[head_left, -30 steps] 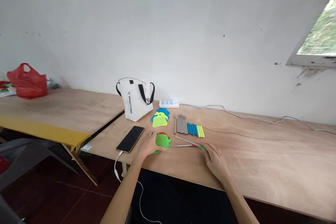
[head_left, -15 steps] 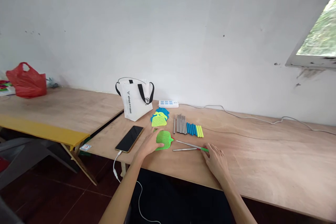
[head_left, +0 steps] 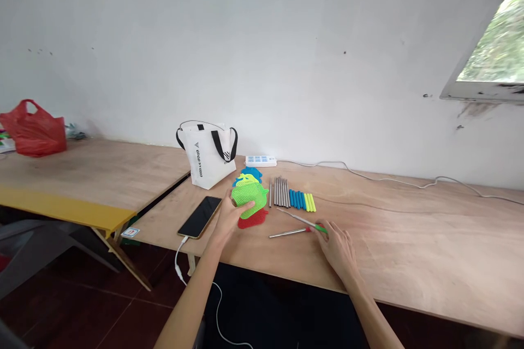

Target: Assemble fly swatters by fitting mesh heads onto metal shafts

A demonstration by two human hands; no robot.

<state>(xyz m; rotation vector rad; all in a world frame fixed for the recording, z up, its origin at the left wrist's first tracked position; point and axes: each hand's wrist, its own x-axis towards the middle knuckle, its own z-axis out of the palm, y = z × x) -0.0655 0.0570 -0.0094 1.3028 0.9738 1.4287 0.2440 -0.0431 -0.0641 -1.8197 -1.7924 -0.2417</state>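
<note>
A: Delta vs 1 s ago?
B: Left hand [head_left: 230, 217] has lifted the green mesh [head_left: 258, 196]. Tilted now, blocks part of the yellow mesh [head_left: 246, 179] from view.
A: Underneath?
B: Red mesh [head_left: 251, 221] exposed on the table [head_left: 388, 240]; only its edge showed before.
A: Rods?
B: Tips of green-handled rod [head_left: 303, 220] and red-handled rod [head_left: 289, 233] spread wider. Red-handled tip now clear of the mesh.

Left hand [head_left: 226, 219]: I have it gripping a green fly-swatter head [head_left: 248, 194].
Below that grip: red swatter head [head_left: 252, 221].
Right hand [head_left: 336, 242]: holding a green-handled metal rod [head_left: 300, 217], red-handled rod [head_left: 287, 233] beside.
</note>
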